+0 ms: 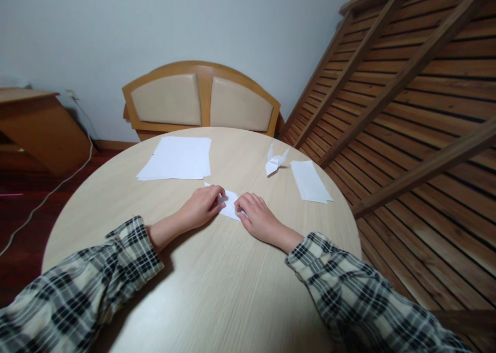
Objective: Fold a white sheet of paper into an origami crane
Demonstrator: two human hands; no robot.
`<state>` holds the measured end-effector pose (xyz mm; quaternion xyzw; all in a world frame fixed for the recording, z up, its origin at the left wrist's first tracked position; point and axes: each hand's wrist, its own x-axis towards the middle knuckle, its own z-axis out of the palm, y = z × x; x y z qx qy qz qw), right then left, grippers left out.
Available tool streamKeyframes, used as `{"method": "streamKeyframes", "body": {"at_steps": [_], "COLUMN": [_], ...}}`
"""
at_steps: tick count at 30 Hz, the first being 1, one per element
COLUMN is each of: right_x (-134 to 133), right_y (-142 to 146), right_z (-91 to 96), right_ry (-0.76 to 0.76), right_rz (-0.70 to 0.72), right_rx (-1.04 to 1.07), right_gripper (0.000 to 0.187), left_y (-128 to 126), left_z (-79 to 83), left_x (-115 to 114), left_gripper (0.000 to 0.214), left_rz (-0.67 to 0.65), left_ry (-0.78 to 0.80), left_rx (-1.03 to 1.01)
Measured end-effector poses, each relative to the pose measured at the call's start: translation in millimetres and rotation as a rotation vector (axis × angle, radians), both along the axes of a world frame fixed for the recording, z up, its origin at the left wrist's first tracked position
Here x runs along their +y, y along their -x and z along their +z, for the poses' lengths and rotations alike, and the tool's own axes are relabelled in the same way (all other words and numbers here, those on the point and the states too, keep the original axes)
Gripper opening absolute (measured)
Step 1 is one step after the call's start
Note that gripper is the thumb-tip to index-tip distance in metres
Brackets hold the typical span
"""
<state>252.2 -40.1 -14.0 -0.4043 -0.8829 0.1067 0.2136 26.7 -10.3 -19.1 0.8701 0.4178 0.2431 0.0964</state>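
A small folded white paper lies flat on the round pale wooden table, between my two hands. My left hand rests on its left part with fingers curled and pressing the paper down. My right hand presses its right edge, fingertips bent onto the fold. Both arms wear plaid sleeves. Most of the paper is hidden under my fingers.
A stack of white sheets lies at the far left of the table. A folded paper figure and a narrow paper strip sit far right. A chair stands behind the table; slatted wooden stairs rise at right.
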Motion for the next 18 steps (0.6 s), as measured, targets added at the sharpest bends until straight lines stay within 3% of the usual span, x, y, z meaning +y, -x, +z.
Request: {"method": "streamKeyframes", "body": {"at_steps": [7,18], "right_x": [-0.1,10.1], "right_y": [1.1,-4.0], "right_z": [0.4,7.1], "right_ry": [-0.011,0.017], "right_rz": [-0.004,0.075], "right_rx": [-0.029,-0.031], "right_gripper": [0.014,0.012], "left_y": [-1.8,-7.5], "left_z": [-3.9,3.1], "left_x": [2.2,9.0], "left_gripper": [0.009,0.011], "left_rz": [-0.036,0.067], "left_ry": [-0.087,0.052], "left_rx": [0.063,0.044]}}
